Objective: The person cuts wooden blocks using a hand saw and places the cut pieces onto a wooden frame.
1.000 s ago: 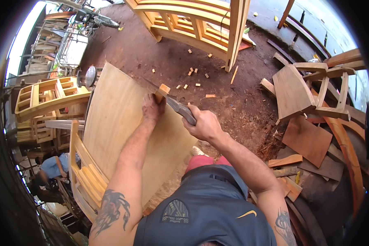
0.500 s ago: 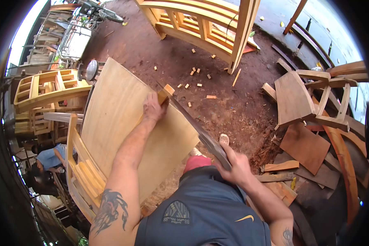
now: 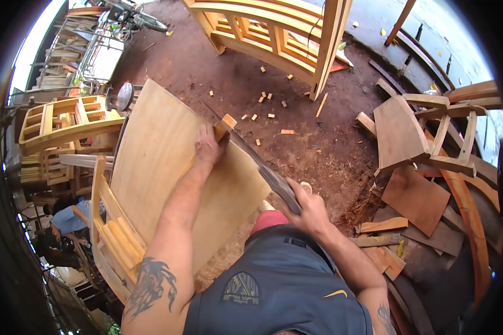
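My right hand [image 3: 312,211] is closed round the handle of a handsaw [image 3: 248,149]. Its long dark blade runs up and to the left, along the right edge of a pale wooden board [image 3: 156,151]. My left hand [image 3: 209,146] presses a narrow wooden strip [image 3: 222,130] down on the board near that edge, fingers wrapped over it. The strip's end [image 3: 229,120] sticks out past the edge, and the blade crosses the strip just beside my fingers. My palm covers part of the strip.
Small cut wood blocks [image 3: 261,99] lie scattered on the dirt floor. A slatted wooden frame [image 3: 274,39] stands ahead. Chair parts [image 3: 402,131] and offcuts [image 3: 416,201] are piled at right. Another person [image 3: 70,219] is at far left, past a wooden frame [image 3: 114,234].
My right hand has pushed the handsaw forward and to the left, so the blade reaches farther past the strip. My left hand and the strip stay in place.
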Demonstrator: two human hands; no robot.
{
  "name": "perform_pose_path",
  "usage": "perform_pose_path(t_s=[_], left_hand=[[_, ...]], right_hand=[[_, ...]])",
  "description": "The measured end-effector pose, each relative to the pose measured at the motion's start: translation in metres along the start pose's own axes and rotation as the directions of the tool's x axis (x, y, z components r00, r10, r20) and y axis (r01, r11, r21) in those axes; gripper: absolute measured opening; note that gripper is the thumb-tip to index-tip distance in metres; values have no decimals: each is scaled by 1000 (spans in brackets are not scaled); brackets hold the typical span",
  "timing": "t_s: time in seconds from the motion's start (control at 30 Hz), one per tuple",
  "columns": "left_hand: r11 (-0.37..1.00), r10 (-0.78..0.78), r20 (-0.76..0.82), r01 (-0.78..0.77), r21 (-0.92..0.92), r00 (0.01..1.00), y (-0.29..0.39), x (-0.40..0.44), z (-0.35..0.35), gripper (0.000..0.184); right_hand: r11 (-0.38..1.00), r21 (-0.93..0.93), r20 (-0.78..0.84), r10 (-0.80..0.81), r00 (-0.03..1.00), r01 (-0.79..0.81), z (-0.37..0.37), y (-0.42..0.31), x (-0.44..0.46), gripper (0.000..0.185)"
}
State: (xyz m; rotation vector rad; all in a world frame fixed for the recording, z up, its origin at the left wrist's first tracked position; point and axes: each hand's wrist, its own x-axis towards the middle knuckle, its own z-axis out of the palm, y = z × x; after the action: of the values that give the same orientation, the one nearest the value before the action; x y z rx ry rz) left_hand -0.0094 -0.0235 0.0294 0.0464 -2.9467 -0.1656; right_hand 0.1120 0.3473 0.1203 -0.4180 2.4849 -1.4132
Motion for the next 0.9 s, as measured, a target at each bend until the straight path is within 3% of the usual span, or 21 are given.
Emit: perform_pose_path(t_s=[0.03, 0.1, 0.2, 0.3, 0.37, 0.43, 0.57, 0.8, 0.9], left_hand=[[1000, -7, 4, 7, 4, 1000, -2, 0, 0, 51], [1000, 7, 4, -7, 12, 1000, -2, -2, -2, 52], [1000, 14, 11, -14, 5, 1000, -4, -2, 0, 53], [1000, 13, 22, -13, -6, 1000, -6, 2, 0, 53], [1000, 7, 27, -7, -1, 1000, -6, -1, -2, 52], [1000, 14, 28, -14, 8, 1000, -2, -2, -4, 51], [999, -38, 73, 39, -10, 997, -4, -6, 7, 49], [999, -33, 60, 33, 6, 998, 0, 2, -4, 52], [1000, 11, 23, -11, -5, 1000, -5, -2, 0, 53]], right_hand=[[998, -41, 38, 40, 998, -38, -19, 1, -30, 66], [998, 7, -52, -56, 997, 57, -46, 3, -79, 68], [997, 30, -45, -73, 996, 75, -62, -6, -95, 69], [997, -77, 26, -7, 1000, 9, -13, 6, -30, 67], [989, 28, -131, -142, 981, 147, 44, 21, 45, 65], [996, 28, -60, -78, 995, 80, 67, -4, 108, 62], [999, 10, -26, -39, 999, 39, 69, -12, 129, 62], [997, 75, -46, -12, 999, 15, -3, -3, -16, 67], [998, 8, -71, -55, 996, 56, -41, 4, -94, 70]])
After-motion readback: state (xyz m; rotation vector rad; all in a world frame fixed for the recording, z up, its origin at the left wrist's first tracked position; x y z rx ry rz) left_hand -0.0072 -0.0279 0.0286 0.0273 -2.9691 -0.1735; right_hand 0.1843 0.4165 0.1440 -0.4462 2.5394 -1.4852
